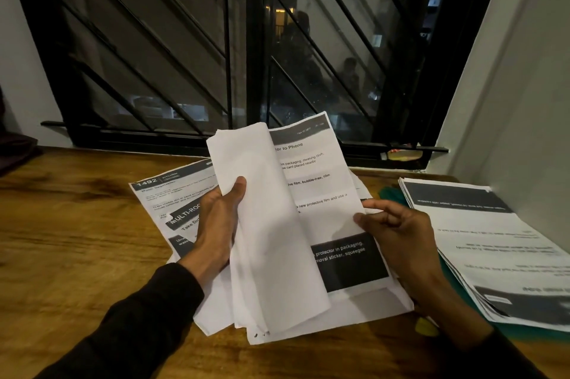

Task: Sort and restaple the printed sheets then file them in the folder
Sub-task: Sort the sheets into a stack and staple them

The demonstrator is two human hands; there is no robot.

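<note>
Single head view, wide-angle, worn on person's head. Looks forward and down over wooden table toward barred window straight ahead. Close range: left hand and right hand fill lower centre, forearms enter from bottom edge. Edges curve from lens distortion. No second view to share scene.

A brown wooden table with visible grain runs up to a dark window barred by a black metal grille of slanted bars. Plain white walls frame the window on either side. At the far left edge a dark, soft-looking object rests on the table, too dim to identify.
</note>
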